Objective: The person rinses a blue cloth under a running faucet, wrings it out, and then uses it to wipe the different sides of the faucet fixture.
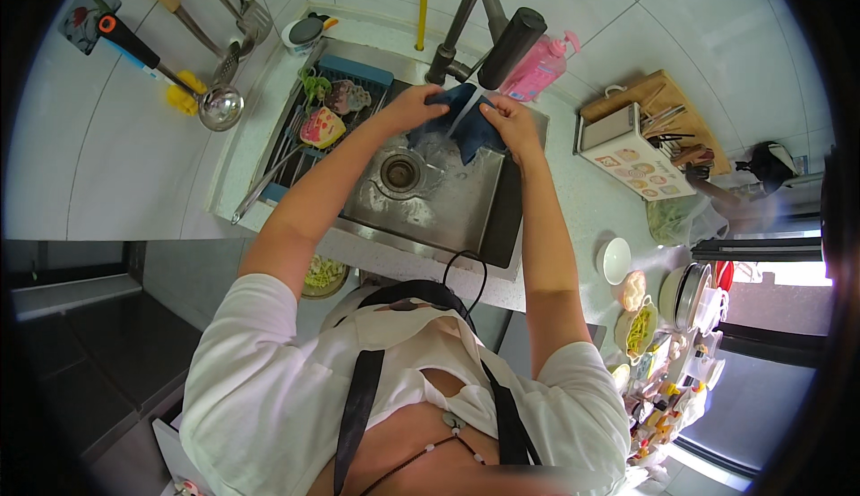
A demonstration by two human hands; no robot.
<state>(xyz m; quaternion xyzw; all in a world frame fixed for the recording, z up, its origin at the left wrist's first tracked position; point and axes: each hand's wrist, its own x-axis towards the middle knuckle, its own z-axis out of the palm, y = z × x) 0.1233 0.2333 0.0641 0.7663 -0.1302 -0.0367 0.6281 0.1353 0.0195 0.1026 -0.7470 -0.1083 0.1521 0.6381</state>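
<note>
A dark blue cloth (473, 136) hangs spread between my two hands under the running tap (512, 48). My left hand (417, 107) is closed on its left upper edge, and my right hand (514, 125) pinches the right edge. Water falls from the spout onto the cloth and splashes into the steel sink (421, 218) below. The round drain (400, 172) lies to the left of the cloth, near my left forearm. Both hands are at the far side of the sink, just in front of the spout.
A rack (285, 151) with sponges and scrubbers covers the sink's left side. Behind the tap stands a pink pump bottle (539, 66). A white utensil holder (632, 151) stands on the right counter, with a white bowl (614, 260) nearer. A ladle (220, 107) hangs on the left wall.
</note>
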